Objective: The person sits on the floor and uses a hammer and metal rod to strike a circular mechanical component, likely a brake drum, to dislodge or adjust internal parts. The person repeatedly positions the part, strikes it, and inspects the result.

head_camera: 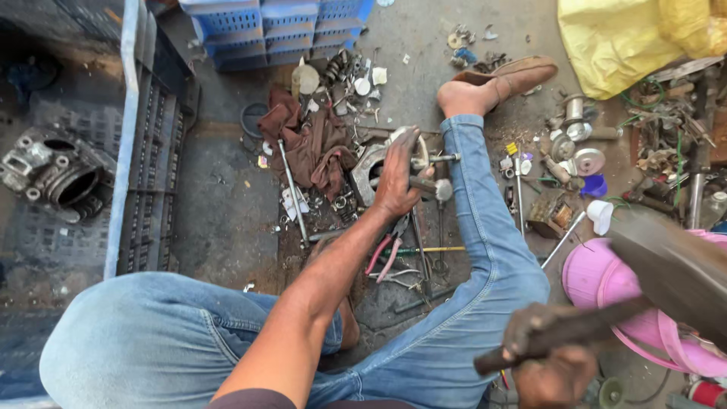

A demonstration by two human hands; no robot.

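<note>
Left hand (396, 176) has its fingers clamped on a punch (425, 184) set against the metal casting (372, 168) on the floor, right hand (551, 362) grips a raised hammer (606, 303); the blow seems not yet struck

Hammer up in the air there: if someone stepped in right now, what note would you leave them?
Left hand grips a metal rod, holding it against a metal casting on the floor.
Right hand holds a hammer, raised and blurred.
Pliers and other tools lie beside the right leg; a brown rag lies left of the casting.
Done: rod set in place. Left: whether it has been struck cannot be told.
</note>
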